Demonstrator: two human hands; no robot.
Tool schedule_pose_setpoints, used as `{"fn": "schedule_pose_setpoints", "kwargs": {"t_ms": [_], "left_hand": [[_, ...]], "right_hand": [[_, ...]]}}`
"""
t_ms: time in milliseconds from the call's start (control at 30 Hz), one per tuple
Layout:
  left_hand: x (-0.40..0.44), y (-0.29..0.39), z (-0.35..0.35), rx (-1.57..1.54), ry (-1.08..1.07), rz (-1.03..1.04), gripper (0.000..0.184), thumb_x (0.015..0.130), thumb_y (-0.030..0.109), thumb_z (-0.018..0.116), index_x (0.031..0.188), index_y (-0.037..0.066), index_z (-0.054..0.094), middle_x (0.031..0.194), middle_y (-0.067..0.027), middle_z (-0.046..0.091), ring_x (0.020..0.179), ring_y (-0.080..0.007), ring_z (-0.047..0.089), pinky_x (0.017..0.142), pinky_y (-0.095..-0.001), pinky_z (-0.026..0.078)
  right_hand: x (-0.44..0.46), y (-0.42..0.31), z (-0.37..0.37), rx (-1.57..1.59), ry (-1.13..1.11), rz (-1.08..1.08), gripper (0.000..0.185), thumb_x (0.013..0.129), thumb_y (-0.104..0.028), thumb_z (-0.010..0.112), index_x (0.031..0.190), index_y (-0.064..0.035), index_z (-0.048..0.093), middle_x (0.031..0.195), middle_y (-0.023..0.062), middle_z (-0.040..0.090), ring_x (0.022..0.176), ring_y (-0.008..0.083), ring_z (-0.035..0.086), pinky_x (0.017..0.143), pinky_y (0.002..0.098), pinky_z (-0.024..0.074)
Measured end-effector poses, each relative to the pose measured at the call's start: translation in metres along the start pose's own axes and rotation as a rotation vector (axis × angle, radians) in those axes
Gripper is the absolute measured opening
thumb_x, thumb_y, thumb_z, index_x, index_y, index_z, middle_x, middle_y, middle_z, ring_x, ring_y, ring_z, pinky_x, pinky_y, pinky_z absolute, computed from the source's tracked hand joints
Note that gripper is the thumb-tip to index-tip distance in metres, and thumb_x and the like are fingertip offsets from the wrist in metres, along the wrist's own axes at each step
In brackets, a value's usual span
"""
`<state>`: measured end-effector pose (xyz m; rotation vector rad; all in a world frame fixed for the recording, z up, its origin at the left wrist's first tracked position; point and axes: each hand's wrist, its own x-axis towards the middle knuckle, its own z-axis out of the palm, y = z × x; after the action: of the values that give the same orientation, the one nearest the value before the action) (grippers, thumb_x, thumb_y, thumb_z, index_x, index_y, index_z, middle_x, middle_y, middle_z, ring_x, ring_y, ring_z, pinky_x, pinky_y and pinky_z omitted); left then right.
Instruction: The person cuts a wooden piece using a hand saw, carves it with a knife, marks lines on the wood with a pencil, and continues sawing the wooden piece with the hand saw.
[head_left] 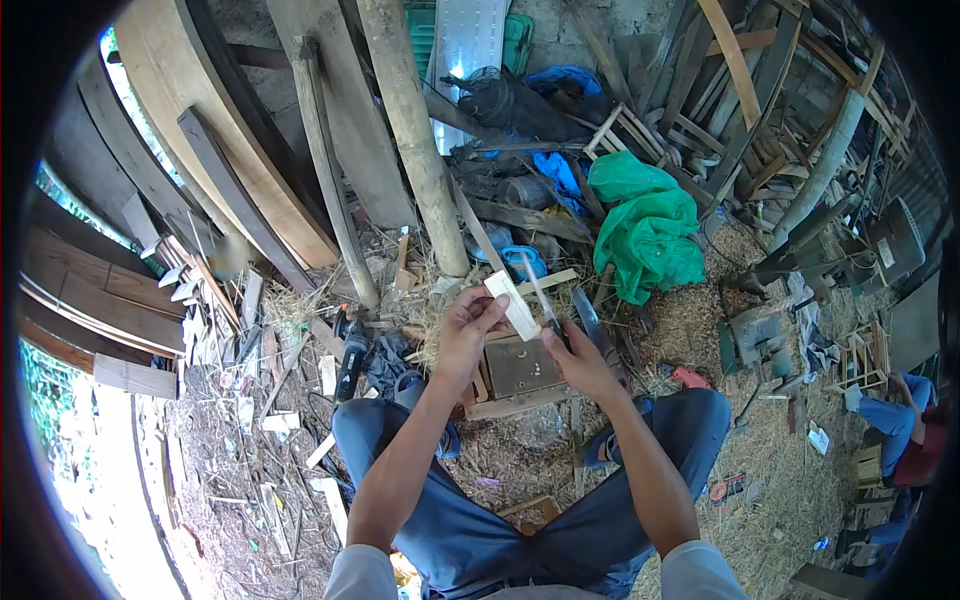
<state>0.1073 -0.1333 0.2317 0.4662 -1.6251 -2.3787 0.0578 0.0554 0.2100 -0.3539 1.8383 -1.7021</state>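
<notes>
- Holding, in the head view, a pale wood block in the left hand, above a low wooden tabletop, with a slim knife raised just beside it in the right hand.
- Seemingly shaping or trimming the block by hand; impossible to tell whether blade and wood touch.
- Calling next, as a judgement, for a firm hold on the block, a controlled stroke along its edge, and left fingers well clear of the blade.
- Pinching the block's left side between left thumb and fingers, with its far end tilted up and to the left.
- Closing the right hand around the knife's dark handle, blade pointing up and away.
- Reaching both forearms forward and inward between widely spread knees, with hands near each other but apart.
</notes>
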Motion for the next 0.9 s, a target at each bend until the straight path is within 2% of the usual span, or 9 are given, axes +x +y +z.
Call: {"fn": "schedule_pose_setpoints", "kwargs": {"t_ms": [67, 100, 167, 400, 567, 700, 800, 867, 900], "left_hand": [[0.002, -0.004, -0.002, -0.009, 0.021, -0.012, 0.02, 0.091, 0.016, 0.065, 0.106, 0.004, 0.061, 0.094, -0.0053, 0.066, 0.084, -0.0142, 0.063, 0.075, -0.0297, 0.05], [0.002, -0.006, -0.003, -0.017, 0.04, -0.023, 0.02, 0.091, 0.016, 0.065, 0.106, 0.004, 0.061, 0.094, -0.0052, 0.065, 0.083, -0.0142, 0.062, 0.075, -0.0293, 0.05], [0.006, -0.012, -0.007, 0.005, 0.057, -0.039, 0.02, 0.09, 0.016, 0.065, 0.106, 0.004, 0.061, 0.095, -0.0055, 0.065, 0.083, -0.0141, 0.063, 0.074, -0.0298, 0.05], [0.006, -0.034, -0.014, 0.171, 0.013, -0.162, 0.025, 0.089, 0.018, 0.067, 0.107, 0.002, 0.06, 0.095, -0.0064, 0.065, 0.081, -0.0145, 0.064, 0.071, -0.0301, 0.053], [0.019, -0.073, -0.018, 0.212, -0.013, -0.227, 0.025, 0.09, 0.017, 0.066, 0.108, 0.001, 0.061, 0.093, -0.0074, 0.066, 0.08, -0.0136, 0.064, 0.068, -0.0274, 0.053], [0.031, -0.109, -0.012, 0.275, -0.015, -0.305, 0.025, 0.089, 0.018, 0.066, 0.105, -0.001, 0.063, 0.09, -0.0082, 0.067, 0.08, -0.0135, 0.063, 0.068, -0.0276, 0.052], [0.037, -0.14, 0.01, 0.595, -0.09, -0.26, 0.028, 0.088, 0.021, 0.066, 0.105, -0.001, 0.064, 0.087, -0.0094, 0.068, 0.079, -0.0161, 0.064, 0.071, -0.0303, 0.051], [0.045, -0.17, 0.034, 0.667, -0.163, -0.207, 0.03, 0.089, 0.024, 0.065, 0.107, 0.0, 0.063, 0.09, -0.0094, 0.067, 0.079, -0.0155, 0.064, 0.068, -0.0299, 0.049], [0.045, -0.185, 0.05, 0.733, -0.221, -0.15, 0.032, 0.09, 0.026, 0.064, 0.109, 0.001, 0.062, 0.094, -0.0093, 0.067, 0.078, -0.0149, 0.063, 0.064, -0.0294, 0.048]], "right_hand": [[0.014, 0.044, -0.003, -0.575, 0.169, -0.147, 0.027, 0.094, -0.025, 0.054, 0.107, -0.0013, 0.053, 0.093, 0.015, 0.061, 0.071, 0.0301, 0.06, 0.058, 0.0398, 0.0471], [0.017, 0.068, -0.003, -0.574, 0.169, -0.141, 0.027, 0.094, -0.025, 0.054, 0.107, -0.0013, 0.053, 0.093, 0.015, 0.061, 0.071, 0.0301, 0.06, 0.058, 0.0398, 0.0471], [0.02, 0.108, 0.0, -0.983, 0.102, -0.159, 0.024, 0.093, -0.019, 0.054, 0.11, -0.0027, 0.053, 0.112, 0.0227, 0.054, 0.096, 0.0371, 0.057, 0.072, 0.0463, 0.0462], [0.018, 0.15, 0.008, -1.238, 0.062, -0.233, 0.028, 0.089, -0.02, 0.059, 0.114, -0.0082, 0.056, 0.114, 0.0171, 0.053, 0.111, 0.0329, 0.049, 0.087, 0.0482, 0.0383], [0.015, 0.149, -0.011, -0.897, 0.287, -0.369, 0.022, 0.085, -0.012, 0.062, 0.106, -0.006, 0.06, 0.105, 0.0148, 0.056, 0.098, 0.0337, 0.055, 0.083, 0.0467, 0.0416], [0.017, 0.164, -0.057, -0.693, 0.572, -0.267, 0.02, 0.084, -0.006, 0.06, 0.104, -0.0056, 0.061, 0.093, 0.0149, 0.06, 0.083, 0.0316, 0.06, 0.071, 0.0421, 0.0468], [0.012, 0.193, -0.1, -0.525, 0.758, -0.079, 0.019, 0.085, -0.002, 0.056, 0.103, -0.0064, 0.06, 0.084, 0.0121, 0.062, 0.074, 0.0256, 0.061, 0.061, 0.0365, 0.0474], [0.008, 0.206, -0.126, 0.275, 0.747, 0.447, 0.016, 0.088, -0.004, 0.053, 0.103, -0.0061, 0.059, 0.079, 0.0071, 0.063, 0.072, 0.02, 0.061, 0.061, 0.0339, 0.0468], [0.007, 0.215, -0.137, 0.282, 0.765, 0.458, 0.016, 0.088, -0.004, 0.053, 0.103, -0.0061, 0.059, 0.079, 0.0071, 0.063, 0.072, 0.02, 0.061, 0.061, 0.0339, 0.0468]]}}
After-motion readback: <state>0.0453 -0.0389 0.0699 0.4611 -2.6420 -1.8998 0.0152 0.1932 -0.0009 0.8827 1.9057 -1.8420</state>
